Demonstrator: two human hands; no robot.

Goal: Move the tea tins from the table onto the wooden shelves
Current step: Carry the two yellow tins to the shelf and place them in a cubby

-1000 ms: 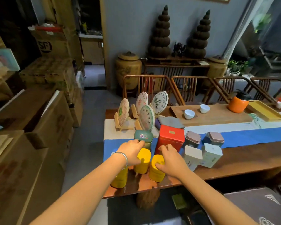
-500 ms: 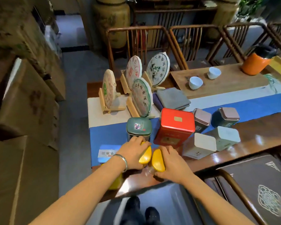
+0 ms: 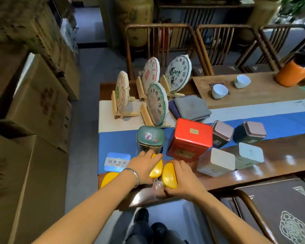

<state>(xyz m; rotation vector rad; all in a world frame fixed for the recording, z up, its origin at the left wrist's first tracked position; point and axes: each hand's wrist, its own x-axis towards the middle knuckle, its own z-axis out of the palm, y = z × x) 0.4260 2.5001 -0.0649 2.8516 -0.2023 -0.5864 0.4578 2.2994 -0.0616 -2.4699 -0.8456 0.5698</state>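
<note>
The left hand [image 3: 143, 166] gripped one yellow tin [image 3: 156, 169] and the right hand [image 3: 183, 178] gripped another [image 3: 169, 175], the two side by side at the counter's [image 3: 280, 161] near edge, before the green tin [image 3: 150, 138] and red tin [image 3: 190, 138].

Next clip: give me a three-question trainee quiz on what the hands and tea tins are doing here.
1. True or false: the left hand and the right hand each grip a yellow-lidded tin.
2. Which tin stands directly behind the left hand? A) large red square tin B) green-lidded tin C) white square tin
3. Fill in: a third yellow-lidded tin stands untouched to the ____ of the left arm.

Key: 1 true; 2 B; 3 left.
</note>
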